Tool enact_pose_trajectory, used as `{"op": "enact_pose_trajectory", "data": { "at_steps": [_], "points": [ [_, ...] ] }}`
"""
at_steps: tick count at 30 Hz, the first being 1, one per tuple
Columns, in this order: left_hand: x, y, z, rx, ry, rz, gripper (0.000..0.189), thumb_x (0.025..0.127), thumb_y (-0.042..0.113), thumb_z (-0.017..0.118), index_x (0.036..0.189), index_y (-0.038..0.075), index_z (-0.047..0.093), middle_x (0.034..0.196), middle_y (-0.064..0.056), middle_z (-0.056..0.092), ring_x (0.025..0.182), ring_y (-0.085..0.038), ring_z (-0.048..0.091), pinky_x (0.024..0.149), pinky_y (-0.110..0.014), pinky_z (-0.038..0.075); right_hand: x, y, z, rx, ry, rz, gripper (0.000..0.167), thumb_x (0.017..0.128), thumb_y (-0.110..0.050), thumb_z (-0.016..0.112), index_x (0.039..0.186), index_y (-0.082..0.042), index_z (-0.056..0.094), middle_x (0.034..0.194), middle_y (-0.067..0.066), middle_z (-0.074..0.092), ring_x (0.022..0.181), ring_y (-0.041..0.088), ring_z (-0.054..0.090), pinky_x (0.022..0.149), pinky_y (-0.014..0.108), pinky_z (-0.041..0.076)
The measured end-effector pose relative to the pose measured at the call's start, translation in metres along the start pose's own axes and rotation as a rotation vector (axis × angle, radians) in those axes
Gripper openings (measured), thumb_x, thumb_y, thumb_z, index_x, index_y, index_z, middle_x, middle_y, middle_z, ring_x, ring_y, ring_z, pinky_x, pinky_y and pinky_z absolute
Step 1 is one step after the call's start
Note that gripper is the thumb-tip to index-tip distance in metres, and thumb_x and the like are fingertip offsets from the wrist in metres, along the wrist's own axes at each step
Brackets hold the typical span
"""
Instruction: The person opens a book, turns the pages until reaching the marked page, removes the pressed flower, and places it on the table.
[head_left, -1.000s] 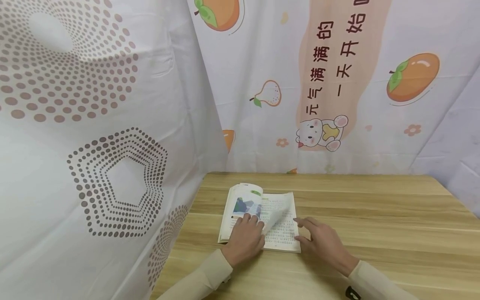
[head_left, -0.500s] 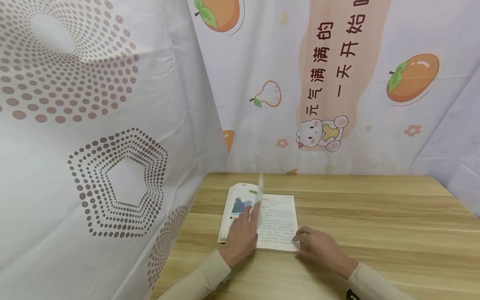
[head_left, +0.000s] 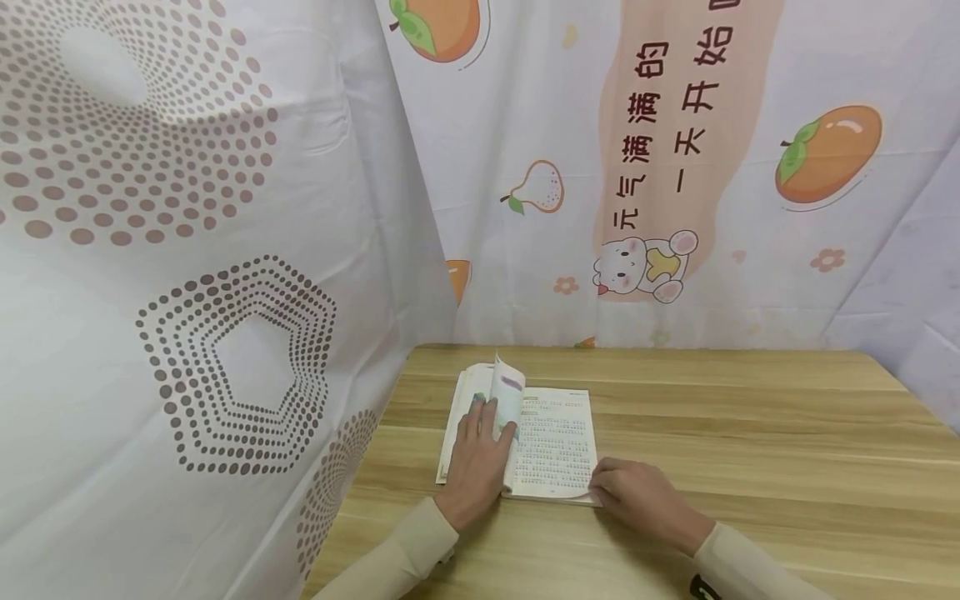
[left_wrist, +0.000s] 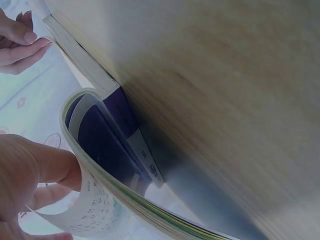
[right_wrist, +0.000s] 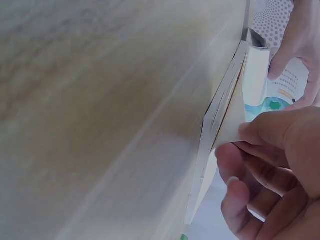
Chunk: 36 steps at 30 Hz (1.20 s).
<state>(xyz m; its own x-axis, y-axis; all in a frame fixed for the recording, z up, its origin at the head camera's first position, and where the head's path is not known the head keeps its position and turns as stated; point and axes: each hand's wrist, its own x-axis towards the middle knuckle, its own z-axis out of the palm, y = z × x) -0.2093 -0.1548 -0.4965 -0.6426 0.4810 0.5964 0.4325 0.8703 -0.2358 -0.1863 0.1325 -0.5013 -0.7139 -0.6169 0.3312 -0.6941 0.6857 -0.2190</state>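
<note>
An open book (head_left: 551,450) with printed pages lies on the wooden table. My left hand (head_left: 474,467) rests on its left side with the fingers extended, and a half-turned page (head_left: 510,392) stands raised beside them. In the left wrist view, that page (left_wrist: 95,210) curls against the left fingers (left_wrist: 62,167). At the book's lower right corner, my right hand (head_left: 641,500) pinches a page corner between thumb and index finger. The right wrist view shows the lifted page (right_wrist: 232,127) between those fingertips, slightly apart from the pages below; the other fingers are curled.
The wooden table (head_left: 750,433) extends to the right of the book. A white dotted curtain (head_left: 360,275) hangs close along the left side, and a fruit-print curtain (head_left: 525,275) hangs behind the table's far edge.
A page has swung over from the right side to the left under my left hand, which has shifted slightly left. My right hand has closed on the lower right corner of another page.
</note>
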Motion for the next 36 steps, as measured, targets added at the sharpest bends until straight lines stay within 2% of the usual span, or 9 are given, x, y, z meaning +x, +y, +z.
{"op": "enact_pose_trajectory", "data": {
  "at_steps": [3, 7, 11, 14, 17, 20, 26, 31, 36],
  "points": [
    [0.001, 0.001, -0.003, 0.03, -0.048, -0.009, 0.034, 0.085, 0.002, 0.076, 0.117, 0.012, 0.071, 0.146, -0.025, 0.049, 0.137, -0.045, 0.043, 0.105, -0.054, 0.042, 0.001, 0.0, 0.0, -0.004, 0.007, -0.013, 0.003, 0.087, -0.011, 0.079, 0.088, -0.014, 0.079, 0.092, -0.007, 0.071, 0.082, 0.008, 0.069, 0.066, 0.029, 0.057],
    [0.002, 0.002, -0.007, 0.04, -0.146, 0.012, 0.029, 0.088, 0.006, 0.078, 0.115, 0.013, 0.074, 0.138, -0.016, 0.058, 0.129, -0.035, 0.053, 0.104, -0.049, 0.046, 0.001, 0.002, 0.002, -0.006, 0.027, -0.025, 0.01, 0.085, -0.008, 0.08, 0.085, -0.017, 0.079, 0.09, -0.01, 0.07, 0.079, 0.005, 0.067, 0.063, 0.027, 0.055],
    [0.001, 0.004, -0.007, 0.02, -0.22, 0.072, 0.018, 0.088, 0.011, 0.08, 0.106, 0.012, 0.076, 0.114, -0.007, 0.068, 0.103, -0.023, 0.063, 0.085, -0.037, 0.057, 0.002, 0.002, 0.003, -0.022, 0.049, -0.028, 0.01, 0.083, -0.007, 0.081, 0.084, -0.017, 0.08, 0.088, -0.01, 0.07, 0.077, 0.005, 0.067, 0.061, 0.027, 0.054],
    [0.001, 0.004, -0.005, -0.022, -0.21, 0.107, 0.008, 0.087, 0.014, 0.078, 0.095, 0.013, 0.077, 0.098, -0.002, 0.07, 0.086, -0.018, 0.062, 0.066, -0.029, 0.054, 0.003, 0.002, 0.004, -0.034, 0.064, -0.028, 0.01, 0.082, -0.007, 0.082, 0.084, -0.016, 0.081, 0.088, -0.009, 0.071, 0.077, 0.006, 0.068, 0.06, 0.026, 0.054],
    [0.002, 0.003, -0.003, -0.071, -0.177, 0.13, 0.01, 0.086, 0.024, 0.077, 0.089, 0.014, 0.078, 0.093, -0.001, 0.071, 0.08, -0.018, 0.061, 0.061, -0.027, 0.053, 0.003, 0.002, 0.004, -0.036, 0.079, -0.03, 0.011, 0.081, -0.005, 0.082, 0.083, -0.016, 0.081, 0.088, -0.008, 0.072, 0.077, 0.006, 0.068, 0.06, 0.025, 0.054],
    [0.003, 0.003, -0.003, -0.099, -0.175, 0.136, 0.025, 0.087, 0.04, 0.078, 0.086, 0.015, 0.078, 0.095, -0.002, 0.07, 0.084, -0.021, 0.061, 0.065, -0.031, 0.054, 0.003, 0.002, 0.004, -0.028, 0.087, -0.026, 0.012, 0.08, -0.005, 0.082, 0.081, -0.016, 0.081, 0.087, -0.008, 0.072, 0.076, 0.006, 0.068, 0.06, 0.025, 0.054],
    [0.004, 0.009, -0.003, -0.101, -0.279, 0.109, 0.056, 0.078, 0.073, 0.073, 0.09, 0.019, 0.074, 0.109, -0.004, 0.066, 0.097, -0.024, 0.055, 0.075, -0.041, 0.05, 0.004, 0.004, 0.005, -0.008, 0.109, 0.014, 0.013, 0.077, -0.008, 0.086, 0.08, -0.019, 0.079, 0.085, -0.01, 0.071, 0.075, 0.005, 0.067, 0.06, 0.026, 0.054],
    [0.005, 0.012, -0.003, -0.055, -0.296, 0.114, 0.063, 0.071, 0.08, 0.073, 0.086, 0.019, 0.073, 0.102, -0.002, 0.063, 0.096, -0.025, 0.053, 0.073, -0.043, 0.051, 0.005, 0.003, 0.004, -0.006, 0.141, 0.036, 0.017, 0.074, -0.009, 0.089, 0.079, -0.02, 0.077, 0.082, -0.012, 0.069, 0.071, 0.002, 0.063, 0.058, 0.025, 0.051],
    [0.005, 0.013, -0.003, -0.044, -0.303, 0.111, 0.062, 0.075, 0.078, 0.071, 0.077, 0.016, 0.073, 0.1, -0.003, 0.063, 0.094, -0.025, 0.054, 0.073, -0.046, 0.053, 0.006, 0.002, 0.0, 0.005, 0.136, 0.032, 0.016, 0.076, -0.009, 0.089, 0.08, -0.019, 0.077, 0.085, -0.009, 0.07, 0.072, 0.005, 0.064, 0.059, 0.027, 0.053]
  ]
}}
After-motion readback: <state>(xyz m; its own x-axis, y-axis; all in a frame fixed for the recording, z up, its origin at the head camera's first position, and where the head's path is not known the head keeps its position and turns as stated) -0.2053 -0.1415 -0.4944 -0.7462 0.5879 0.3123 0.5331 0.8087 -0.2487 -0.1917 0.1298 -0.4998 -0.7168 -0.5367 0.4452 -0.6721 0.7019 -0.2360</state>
